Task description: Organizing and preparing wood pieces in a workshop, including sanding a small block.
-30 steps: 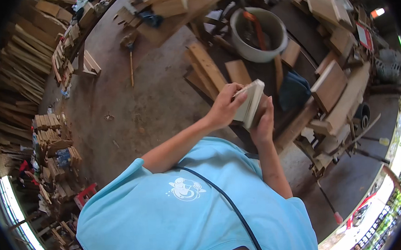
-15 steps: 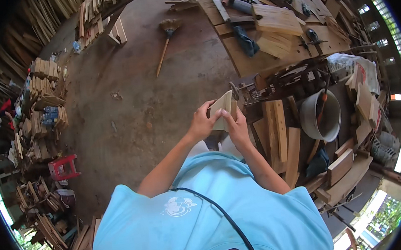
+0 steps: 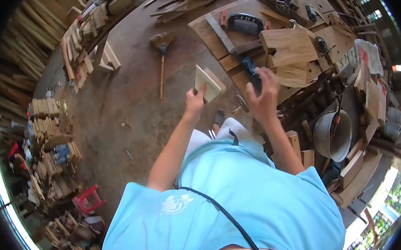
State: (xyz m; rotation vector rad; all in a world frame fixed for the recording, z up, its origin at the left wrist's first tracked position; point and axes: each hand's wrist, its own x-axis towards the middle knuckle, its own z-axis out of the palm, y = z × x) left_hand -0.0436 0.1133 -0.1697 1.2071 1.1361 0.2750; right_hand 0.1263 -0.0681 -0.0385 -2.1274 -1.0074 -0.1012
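Left hand [image 3: 194,106] has a pale wooden piece [image 3: 209,88] pinched by its near edge, up over the floor [image 3: 134,111]; right hand [image 3: 264,97] is letting go of everything, fingers spread, a bit blurry. Cluttered workbench [image 3: 203,31] crowds the right, with a big pale basin [image 3: 322,137] nearer. Bench edge runs diagonally past the wood. Roomiest bit's the floor to the left, broom [image 3: 162,69] lying beyond.

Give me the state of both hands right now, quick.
Left hand: closed, holding a pale wooden piece.
Right hand: open, fingers parted, nothing visible in it.
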